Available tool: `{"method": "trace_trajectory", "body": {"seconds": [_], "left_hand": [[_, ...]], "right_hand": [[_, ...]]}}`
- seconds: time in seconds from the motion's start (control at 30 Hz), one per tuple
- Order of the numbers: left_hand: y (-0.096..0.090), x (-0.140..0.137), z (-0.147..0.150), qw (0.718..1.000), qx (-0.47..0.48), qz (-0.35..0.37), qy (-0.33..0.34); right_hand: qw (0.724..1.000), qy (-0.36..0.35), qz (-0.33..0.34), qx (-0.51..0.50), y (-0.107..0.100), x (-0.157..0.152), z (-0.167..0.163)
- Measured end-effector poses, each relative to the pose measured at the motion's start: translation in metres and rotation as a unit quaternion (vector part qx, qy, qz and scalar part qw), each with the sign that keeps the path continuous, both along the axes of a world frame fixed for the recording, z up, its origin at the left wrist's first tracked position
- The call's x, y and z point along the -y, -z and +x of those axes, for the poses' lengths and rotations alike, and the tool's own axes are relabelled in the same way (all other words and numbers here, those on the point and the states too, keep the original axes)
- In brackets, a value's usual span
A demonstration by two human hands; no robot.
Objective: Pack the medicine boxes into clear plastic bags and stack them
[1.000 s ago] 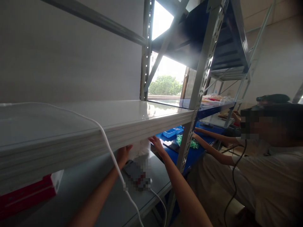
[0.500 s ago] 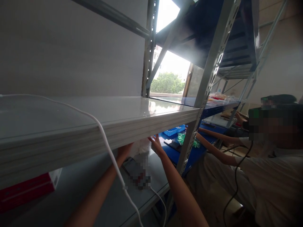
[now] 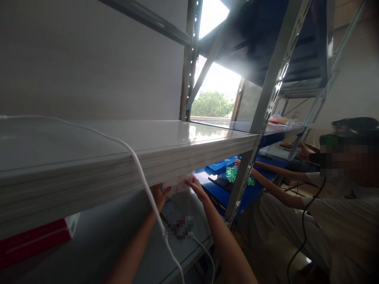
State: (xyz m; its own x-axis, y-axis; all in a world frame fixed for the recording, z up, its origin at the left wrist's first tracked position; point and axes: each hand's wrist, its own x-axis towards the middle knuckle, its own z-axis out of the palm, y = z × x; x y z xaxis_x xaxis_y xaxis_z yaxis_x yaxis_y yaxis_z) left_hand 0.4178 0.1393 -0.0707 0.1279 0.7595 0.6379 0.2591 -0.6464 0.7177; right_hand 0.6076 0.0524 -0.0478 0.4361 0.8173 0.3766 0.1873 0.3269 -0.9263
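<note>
Head view: translucent plastic [image 3: 177,186] beneath the white shelf [image 3: 89,142], between my left hand [image 3: 160,195] and right hand [image 3: 195,187], both partly open; whether either grip holds it, I can't tell. Handling looks unfinished; what's left doesn't show.

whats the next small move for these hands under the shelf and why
Probably lower the clear plastic slightly, to bring more of it into view: the left hand and right hand sit on either side of it, while the upper shelf seems to hide its top. How firmly they hold it, I can't tell.
</note>
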Motion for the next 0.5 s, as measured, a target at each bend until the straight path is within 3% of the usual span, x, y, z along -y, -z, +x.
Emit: {"method": "trace_trajectory", "body": {"seconds": [0.1, 0.17, 0.3, 0.5], "left_hand": [[0.011, -0.006, 0.0, 0.99, 0.058, -0.047, 0.117], [0.011, -0.007, 0.003, 0.985, 0.077, -0.06, 0.146], [0.001, -0.008, 0.003, 0.983, 0.11, -0.081, 0.12], [-0.023, -0.006, -0.009, 0.986, 0.026, -0.146, 0.075]], "right_hand": [[1.0, -0.002, 0.005, -0.001, 0.006, -0.004, 0.005], [1.0, 0.0, 0.004, -0.001, 0.012, -0.007, 0.008], [1.0, 0.027, -0.004, 0.01, 0.019, -0.012, 0.014], [1.0, 0.008, 0.008, 0.024, 0.013, -0.004, 0.013]]}}
